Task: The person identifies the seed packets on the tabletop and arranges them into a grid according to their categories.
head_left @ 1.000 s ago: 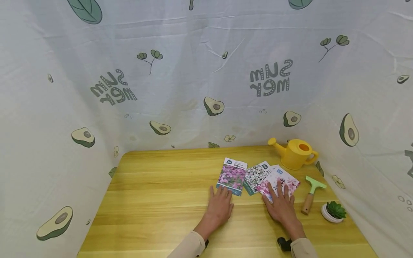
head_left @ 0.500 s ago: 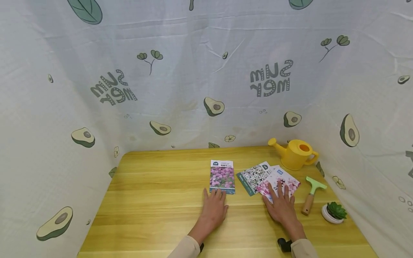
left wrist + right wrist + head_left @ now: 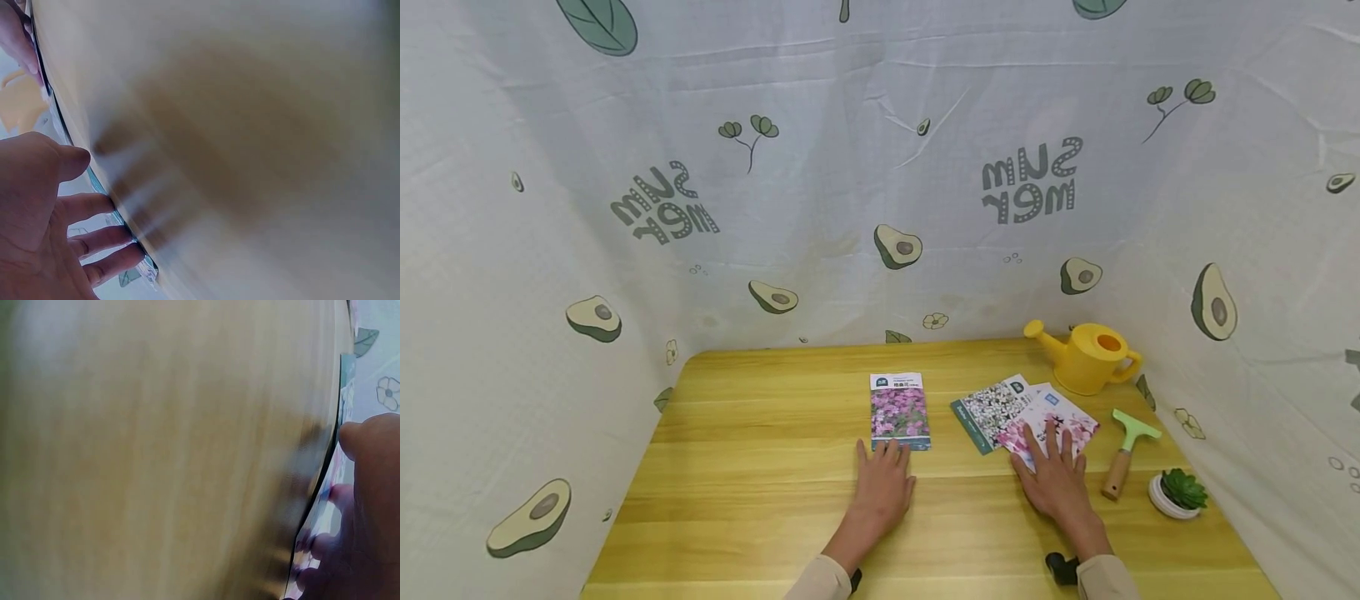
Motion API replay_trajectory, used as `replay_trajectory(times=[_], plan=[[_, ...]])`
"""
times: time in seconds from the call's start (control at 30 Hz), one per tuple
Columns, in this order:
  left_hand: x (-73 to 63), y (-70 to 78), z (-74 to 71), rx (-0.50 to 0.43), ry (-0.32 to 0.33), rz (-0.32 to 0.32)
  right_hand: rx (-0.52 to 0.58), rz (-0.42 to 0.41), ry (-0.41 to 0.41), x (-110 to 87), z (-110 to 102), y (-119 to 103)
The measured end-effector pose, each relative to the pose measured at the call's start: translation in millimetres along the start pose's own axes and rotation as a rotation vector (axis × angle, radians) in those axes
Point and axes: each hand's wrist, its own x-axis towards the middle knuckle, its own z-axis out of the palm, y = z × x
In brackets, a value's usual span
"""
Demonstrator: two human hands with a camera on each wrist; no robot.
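Observation:
Straight fingers of my left hand press the lower edge of a seed packet with purple-pink flowers, which lies upright to me on the wooden table. In the left wrist view, the fingertips touch that packet's near edge and the thumb is apart from it. My right hand rests with spread fingers on a white seed packet with pink flowers. That packet overlaps a seed packet with white flowers and a green border. The right wrist view shows fingertips on the packet's top side.
A yellow watering can stands at the back right corner of the table. Nearer lie a small green squeegee-like tool with a wooden handle and a potted succulent. Avocado-print cloth hangs behind and at both sides.
My left hand has slid the purple-pink packet to the left, away from the other two, and it has turned straighter. The white-flower packet has shifted slightly left. My right hand stays in place.

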Motion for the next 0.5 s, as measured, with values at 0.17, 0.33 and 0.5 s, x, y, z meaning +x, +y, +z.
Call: replay_trajectory(times=[0.17, 0.33, 0.5], plan=[[-5.7, -7.8, -0.1, -0.009, -0.012, -0.019, 0.035, -0.016, 0.037, -0.6, 2, 2], [-10.8, -15.1, 1.5, -0.008, -0.001, -0.029, 0.046, -0.020, 0.041, 0.1, 2, 3], [-16.8, -21.9, 2.7, -0.022, 0.009, -0.042, 0.019, -0.001, -0.005, 2.0, 1, 2]])
